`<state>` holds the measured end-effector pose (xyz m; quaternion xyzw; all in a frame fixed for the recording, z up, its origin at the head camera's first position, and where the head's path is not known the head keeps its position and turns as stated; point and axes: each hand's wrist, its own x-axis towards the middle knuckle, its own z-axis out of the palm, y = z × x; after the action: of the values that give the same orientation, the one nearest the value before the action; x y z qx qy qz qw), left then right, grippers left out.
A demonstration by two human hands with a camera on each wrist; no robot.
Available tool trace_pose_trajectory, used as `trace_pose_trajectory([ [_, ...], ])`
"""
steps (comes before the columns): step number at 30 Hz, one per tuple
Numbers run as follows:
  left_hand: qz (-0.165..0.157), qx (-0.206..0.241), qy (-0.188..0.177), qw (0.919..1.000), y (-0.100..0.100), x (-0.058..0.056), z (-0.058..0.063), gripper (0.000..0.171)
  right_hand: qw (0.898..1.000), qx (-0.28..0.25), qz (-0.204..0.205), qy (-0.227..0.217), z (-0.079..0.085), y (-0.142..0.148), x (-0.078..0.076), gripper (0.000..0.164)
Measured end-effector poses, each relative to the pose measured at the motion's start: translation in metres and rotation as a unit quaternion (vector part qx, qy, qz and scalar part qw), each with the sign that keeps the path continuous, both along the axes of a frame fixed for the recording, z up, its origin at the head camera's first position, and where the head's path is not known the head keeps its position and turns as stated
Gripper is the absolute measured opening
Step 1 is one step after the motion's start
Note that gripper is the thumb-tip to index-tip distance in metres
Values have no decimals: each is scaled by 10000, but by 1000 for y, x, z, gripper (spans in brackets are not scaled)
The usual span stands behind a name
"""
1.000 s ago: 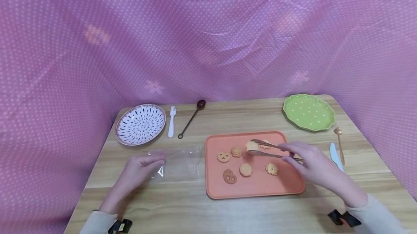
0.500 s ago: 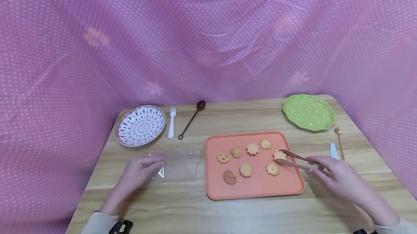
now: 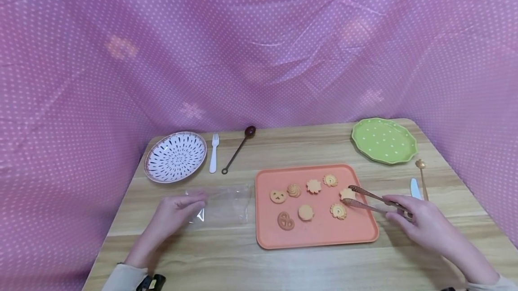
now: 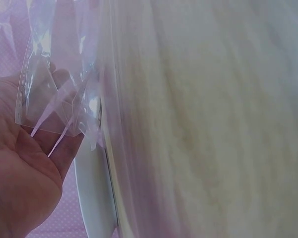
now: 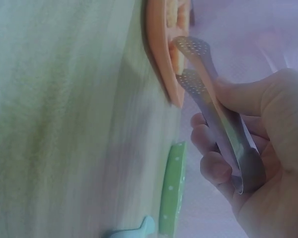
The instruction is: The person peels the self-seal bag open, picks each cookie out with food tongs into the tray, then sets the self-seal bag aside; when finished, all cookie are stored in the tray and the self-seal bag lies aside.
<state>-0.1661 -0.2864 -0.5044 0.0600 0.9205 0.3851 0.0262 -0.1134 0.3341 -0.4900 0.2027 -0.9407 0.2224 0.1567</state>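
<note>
My right hand (image 3: 422,221) grips a pair of copper-coloured tongs (image 5: 221,116) with perforated tips. The tips stand either side of a pale flower-shaped cookie (image 3: 346,193) near the right edge of the orange tray (image 3: 323,236). Several other cookies lie on that tray, among them a pretzel-shaped one (image 3: 285,221), a smiley one (image 3: 278,196) and a swirled one (image 3: 293,190). Left of the tray, my left hand (image 3: 174,214) pinches the end of a clear plastic bag (image 3: 226,203). In the left wrist view the bag (image 4: 54,94) covers part of the fingers.
At the back left are a white patterned plate (image 3: 175,157), a white fork (image 3: 213,154) and a dark long-handled spoon (image 3: 238,149). A green dotted plate (image 3: 383,141) lies at the back right, with a gold spoon (image 3: 421,174) and a pale blue knife (image 3: 415,188) in front of it.
My right hand moved right with the tongs, from the flower-shaped cookie in the tray's upper middle to the one near its right edge. My left hand stays on the bag.
</note>
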Motion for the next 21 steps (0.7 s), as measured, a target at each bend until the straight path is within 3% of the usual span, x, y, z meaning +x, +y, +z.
trace_pose_trajectory([
  [13, -32, -17, -1, 10000, 1, 0, 1, 32, 9993, -318, -170, 53, 17, 3, 10, 50],
  [21, -11, 29, -70, 10000, 0, 0, 1, 30, 9937, -363, -1047, -145, 25, 7, 10, 37],
])
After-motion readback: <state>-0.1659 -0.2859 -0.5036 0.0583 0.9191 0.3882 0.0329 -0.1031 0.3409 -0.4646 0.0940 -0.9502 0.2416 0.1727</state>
